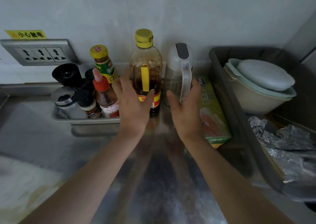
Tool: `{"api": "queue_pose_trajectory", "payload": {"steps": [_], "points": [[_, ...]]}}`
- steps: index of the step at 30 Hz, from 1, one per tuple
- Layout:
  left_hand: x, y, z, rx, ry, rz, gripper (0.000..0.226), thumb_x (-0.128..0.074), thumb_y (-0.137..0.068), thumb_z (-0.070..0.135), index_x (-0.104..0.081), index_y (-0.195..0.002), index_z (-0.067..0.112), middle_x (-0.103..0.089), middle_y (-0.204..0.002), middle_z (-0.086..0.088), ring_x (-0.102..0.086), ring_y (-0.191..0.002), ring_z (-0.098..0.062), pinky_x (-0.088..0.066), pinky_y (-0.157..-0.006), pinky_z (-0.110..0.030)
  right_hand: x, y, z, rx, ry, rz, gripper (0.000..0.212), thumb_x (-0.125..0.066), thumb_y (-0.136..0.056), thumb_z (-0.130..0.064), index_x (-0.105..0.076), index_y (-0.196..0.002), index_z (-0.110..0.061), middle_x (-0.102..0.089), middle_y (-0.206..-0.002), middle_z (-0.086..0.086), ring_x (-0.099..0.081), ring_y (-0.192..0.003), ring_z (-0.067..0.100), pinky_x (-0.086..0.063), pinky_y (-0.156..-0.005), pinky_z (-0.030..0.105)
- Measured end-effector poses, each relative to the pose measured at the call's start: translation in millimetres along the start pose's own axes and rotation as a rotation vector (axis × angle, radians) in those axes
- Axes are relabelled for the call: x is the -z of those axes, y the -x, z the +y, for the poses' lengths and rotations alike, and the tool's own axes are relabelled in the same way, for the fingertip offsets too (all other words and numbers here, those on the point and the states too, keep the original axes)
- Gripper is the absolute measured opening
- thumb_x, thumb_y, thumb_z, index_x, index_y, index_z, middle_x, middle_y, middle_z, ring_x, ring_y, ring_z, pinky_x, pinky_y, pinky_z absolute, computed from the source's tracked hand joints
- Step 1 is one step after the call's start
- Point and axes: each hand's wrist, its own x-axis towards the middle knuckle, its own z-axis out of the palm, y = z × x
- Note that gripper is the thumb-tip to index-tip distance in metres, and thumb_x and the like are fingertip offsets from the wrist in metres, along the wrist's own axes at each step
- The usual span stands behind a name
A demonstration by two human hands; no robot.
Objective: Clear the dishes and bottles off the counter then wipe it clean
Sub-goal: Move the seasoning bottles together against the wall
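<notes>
Both hands — left hand (pixel 132 102) round oil bottle (pixel 145 66)

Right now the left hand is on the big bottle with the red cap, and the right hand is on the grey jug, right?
Almost. The head view shows the big bottle has a yellow cap, not red. The left hand is on it, and the right hand is on the grey jug.

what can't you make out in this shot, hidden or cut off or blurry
Head view:
- Oil bottle lower label: covered by left hand.
- Green box near side: behind right hand.
- Whether either grip has closed: unclear.
- Foil: cut off by right edge.
- Pale patch bottom left: blurred.
</notes>
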Motion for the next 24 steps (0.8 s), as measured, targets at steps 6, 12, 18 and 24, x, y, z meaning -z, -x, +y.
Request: {"api": "queue_pose_trajectory", "payload": {"steps": [6, 12, 18, 24], "points": [[-9.0, 3.1, -24.1, 0.121, -0.213, -0.127, 0.058, -0.072, -0.078, 0.023, -0.042, -0.123, 0.005, -0.048, -0.125, -0.015, -0.045, -0.117, -0.03, -0.034, -0.086, -0.027, 5.9, -3.8, 4.0, 0.045, 0.237, 0.102, 0.02, -0.051, -0.095, -0.016, -0.051, -0.112, -0.006, -0.064, -0.092, 0.009, -0.063, -0.083, 0.022, -0.051, -0.072, 0.035], [-21.2, 1.3, -23.8, 0.134, -0.347, -0.024, 0.049, -0.071, -0.078, 0.035, -0.045, -0.106, 0.005, -0.054, -0.109, -0.013, -0.052, -0.101, -0.032, -0.04, -0.075, -0.04, 4.4, -3.1, 2.8, 0.057, 0.319, 0.116, 0.019, -0.055, -0.093, -0.015, -0.054, -0.109, -0.005, -0.065, -0.086, 0.009, -0.063, -0.076, 0.023, -0.048, -0.064, 0.031], [-24.9, 3.9, -28.3, 0.128, -0.375, -0.011, 0.049, -0.07, -0.078, 0.037, -0.044, -0.105, 0.006, -0.053, -0.106, -0.013, -0.052, -0.1, -0.033, -0.042, -0.083, -0.046, 2.8, 0.0, 2.8, 0.1, 0.384, 0.125, 0.026, -0.051, -0.094, -0.015, -0.053, -0.117, -0.002, -0.065, -0.091, 0.014, -0.064, -0.081, 0.028, -0.045, -0.065, 0.03], [-18.4, 6.6, -29.1, 0.116, -0.298, -0.083, 0.05, -0.07, -0.079, 0.034, -0.045, -0.112, 0.006, -0.05, -0.114, -0.013, -0.047, -0.109, -0.03, -0.04, -0.092, -0.045, 2.5, -3.3, 4.1, 0.109, 0.429, 0.138, 0.029, -0.05, -0.095, -0.015, -0.054, -0.12, -0.002, -0.064, -0.09, 0.014, -0.062, -0.08, 0.027, -0.037, -0.064, 0.023]]}}
